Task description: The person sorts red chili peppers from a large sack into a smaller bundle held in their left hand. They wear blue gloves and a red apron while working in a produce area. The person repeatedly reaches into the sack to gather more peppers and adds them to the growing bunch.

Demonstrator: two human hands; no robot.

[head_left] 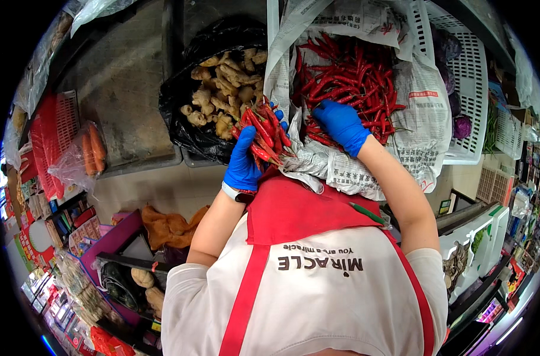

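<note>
My left hand (244,160), in a blue glove, is closed around a bunch of red chili peppers (266,132). It holds them above the seam between the ginger and the chili crate. My right hand (343,126), also gloved in blue, rests at the near left part of a heap of red chili peppers (356,80). Its fingers curl down against the heap, and what they pinch is hidden. Newspaper (427,113) lines the white plastic crate (272,21) under the heap.
Left of the chilies, ginger (225,83) lies in a black plastic bag (175,113). A dark tray (124,77) and bagged carrots (94,148) are farther left. Purple cabbages (461,126) sit in another white crate (473,77) at right. My red apron (305,207) touches the near edge.
</note>
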